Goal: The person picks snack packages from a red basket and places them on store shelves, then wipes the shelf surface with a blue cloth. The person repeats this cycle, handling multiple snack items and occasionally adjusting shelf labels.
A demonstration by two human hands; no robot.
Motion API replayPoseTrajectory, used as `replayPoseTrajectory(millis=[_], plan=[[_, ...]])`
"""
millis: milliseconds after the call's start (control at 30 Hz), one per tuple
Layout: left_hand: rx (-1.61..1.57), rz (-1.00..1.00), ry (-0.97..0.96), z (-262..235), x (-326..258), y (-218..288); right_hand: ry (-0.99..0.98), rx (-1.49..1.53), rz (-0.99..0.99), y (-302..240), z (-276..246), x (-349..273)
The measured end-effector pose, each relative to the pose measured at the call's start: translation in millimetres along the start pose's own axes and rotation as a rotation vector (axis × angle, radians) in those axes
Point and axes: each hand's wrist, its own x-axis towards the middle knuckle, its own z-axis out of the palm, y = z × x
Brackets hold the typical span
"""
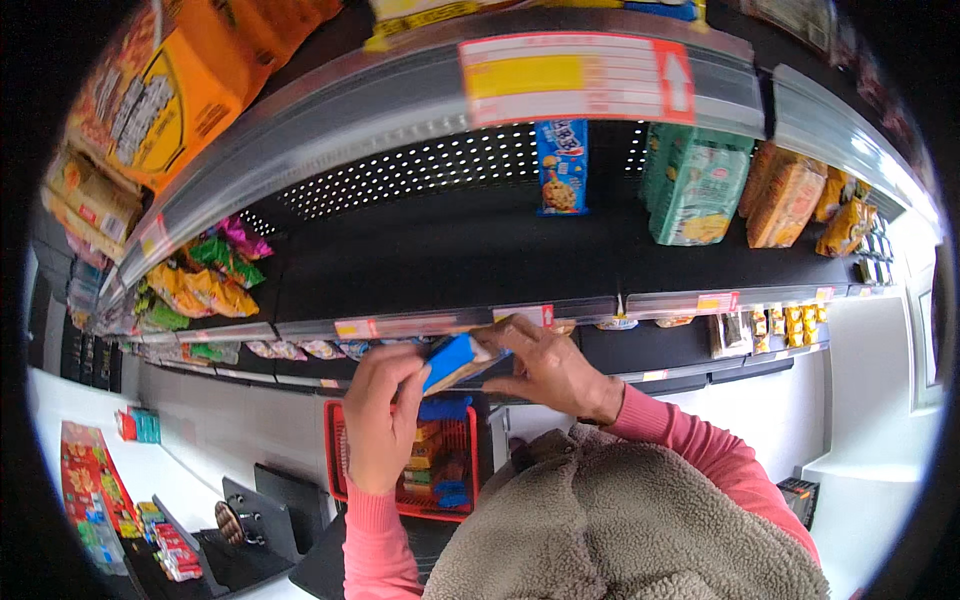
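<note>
Between my two hands, in front of the shelf's front edge, is a small packet [452, 362] with a bright blue end and a paler, partly hidden side. My left hand [383, 405] pinches its blue end between thumb and fingers. At the packet's other end, the fingers of my right hand [552, 368] curl over it, somewhat blurred. A tall blue cookie packet [562, 172] stands alone on the black shelf [440, 255] ahead. Below my hands a red basket [332, 460] holds several orange, brown and blue packs.
Green packs [700, 190] and orange-brown packs [785, 195] stand at the right of the shelf. Colourful bags [205, 275] lie at its left. An upper shelf edge with a price label [575, 80] juts overhead. A lower shelf holds several small packs [790, 325].
</note>
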Motion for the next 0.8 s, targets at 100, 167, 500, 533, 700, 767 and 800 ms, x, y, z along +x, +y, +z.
replayPoseTrajectory(millis=[100, 167, 500, 533, 700, 767, 800], plan=[[-0.093, 0.135, -0.007, 21.4, 44.5, 8.9, 0.142, -0.042, -0.021, 10.9, -32.2, 5.3], [-0.172, 0.167, -0.016, 38.9, 73.4, 13.8, 0.204, -0.015, 0.005, 19.9, -53.0, 3.6], [-0.289, 0.178, 0.011, 136.0, 194.2, -9.8, 0.481, 0.081, 0.147, 90.4, -109.6, 36.9], [-0.252, 0.183, 0.016, 145.3, 203.8, -19.3, 0.485, 0.074, 0.162, 97.8, -113.9, 41.7], [0.255, 0.391, 0.198, 184.5, 215.7, -70.4, 0.569, 0.098, 0.124, 134.7, -120.5, 66.9], [-0.05, 0.259, 0.209, 199.4, 209.0, -81.3, 0.586, 0.106, 0.129, 146.2, -120.6, 72.5], [-0.129, 0.187, 0.2, 204.5, 201.3, -84.6, 0.59, 0.119, 0.127, 150.4, -119.9, 74.9]])
